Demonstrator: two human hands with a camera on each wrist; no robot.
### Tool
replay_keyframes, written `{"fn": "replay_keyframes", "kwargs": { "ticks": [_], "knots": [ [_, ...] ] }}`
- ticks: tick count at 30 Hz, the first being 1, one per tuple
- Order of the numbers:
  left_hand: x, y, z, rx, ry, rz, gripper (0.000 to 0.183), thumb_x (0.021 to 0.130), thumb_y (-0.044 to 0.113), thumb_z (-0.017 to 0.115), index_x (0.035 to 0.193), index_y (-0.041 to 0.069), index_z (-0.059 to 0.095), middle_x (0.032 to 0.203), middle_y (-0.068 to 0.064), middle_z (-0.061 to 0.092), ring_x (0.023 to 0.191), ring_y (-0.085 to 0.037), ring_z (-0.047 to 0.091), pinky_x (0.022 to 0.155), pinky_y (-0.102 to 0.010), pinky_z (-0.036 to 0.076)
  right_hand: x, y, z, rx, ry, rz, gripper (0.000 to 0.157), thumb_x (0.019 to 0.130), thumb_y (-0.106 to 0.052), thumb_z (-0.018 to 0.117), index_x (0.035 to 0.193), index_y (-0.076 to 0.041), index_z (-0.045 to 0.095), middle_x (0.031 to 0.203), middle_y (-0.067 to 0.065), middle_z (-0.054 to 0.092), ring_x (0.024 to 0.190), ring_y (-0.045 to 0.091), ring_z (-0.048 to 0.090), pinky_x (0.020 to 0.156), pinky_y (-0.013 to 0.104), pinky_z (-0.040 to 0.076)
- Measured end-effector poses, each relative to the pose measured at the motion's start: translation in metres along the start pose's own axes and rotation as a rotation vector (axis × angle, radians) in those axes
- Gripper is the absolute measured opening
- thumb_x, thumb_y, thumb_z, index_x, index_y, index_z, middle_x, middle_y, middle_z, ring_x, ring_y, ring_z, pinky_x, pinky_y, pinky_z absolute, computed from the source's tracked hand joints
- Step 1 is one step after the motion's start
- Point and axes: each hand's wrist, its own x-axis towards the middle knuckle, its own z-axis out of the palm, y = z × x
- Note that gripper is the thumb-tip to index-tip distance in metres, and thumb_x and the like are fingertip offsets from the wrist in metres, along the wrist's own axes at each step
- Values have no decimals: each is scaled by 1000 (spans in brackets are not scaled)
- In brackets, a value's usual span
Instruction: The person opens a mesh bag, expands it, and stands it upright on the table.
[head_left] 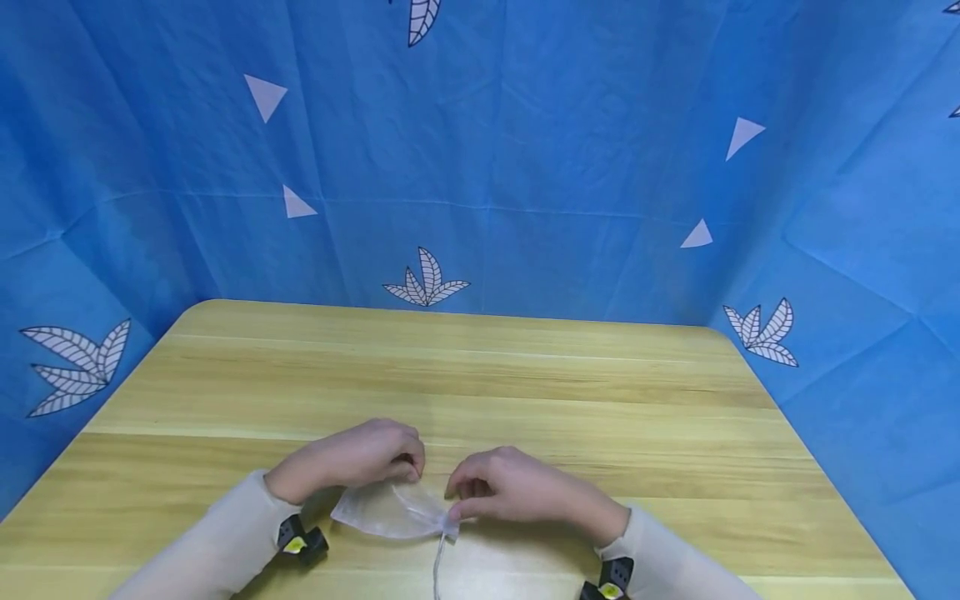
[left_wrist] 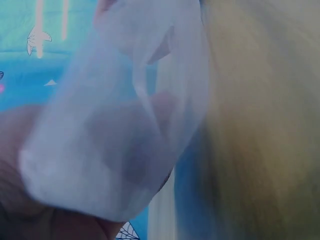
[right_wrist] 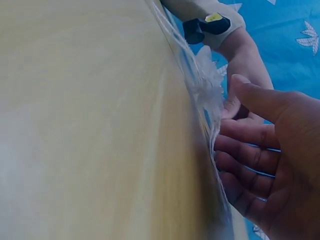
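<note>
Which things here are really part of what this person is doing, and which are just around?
In the job:
the sheer white bag
its pale cord
the left hand, at the bag's upper edge
the right hand, beside its gathered neck

Just around:
the wood-grain table underneath
the blue patterned cloth behind
the black wrist cameras

Whitish bag (head_left: pixel 386 517), blue cloth (head_left: pixel 570 108) (white leaf and triangle print)
</note>
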Motion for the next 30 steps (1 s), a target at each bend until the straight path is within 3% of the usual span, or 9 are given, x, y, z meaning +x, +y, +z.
{"fn": "replay_keyframes", "kwargs": {
  "ticks": [8,15,22,26,30],
  "knots": [
    [0,3,-5,-46,66,-3,9,94,14,66,88,21,68,87,18,60,80,2,56,75,-21,50,1,0,3,-20,39,33,28,90,-41,69,104,-16,72,85,-18,59,72,-6,52,67,12,45],
    [0,4,-10,-83,112,-33,10,96,18,63,88,23,64,88,16,57,79,-1,54,71,-23,49,2,6,4,-3,89,105,17,92,-33,69,97,-17,72,72,-17,53,59,-3,43,56,16,41],
    [2,1,-6,-81,113,-50,10,96,17,63,89,24,63,88,16,56,80,-1,54,71,-24,48,3,12,-2,123,230,262,8,90,-32,71,89,-24,69,64,-14,53,55,1,42,52,20,39],
    [2,0,-4,-103,104,-48,9,97,17,62,91,23,64,87,17,58,78,-1,54,70,-24,48,3,17,-8,239,316,320,12,87,-30,75,92,-21,68,74,-10,58,64,6,50,57,23,45],
    [3,0,-3,-124,98,-48,7,98,17,61,93,21,65,86,17,59,76,-1,55,69,-24,48,2,24,-10,370,351,351,22,84,-26,78,99,-13,67,84,-4,64,74,12,59,65,26,50]
  ]
}}
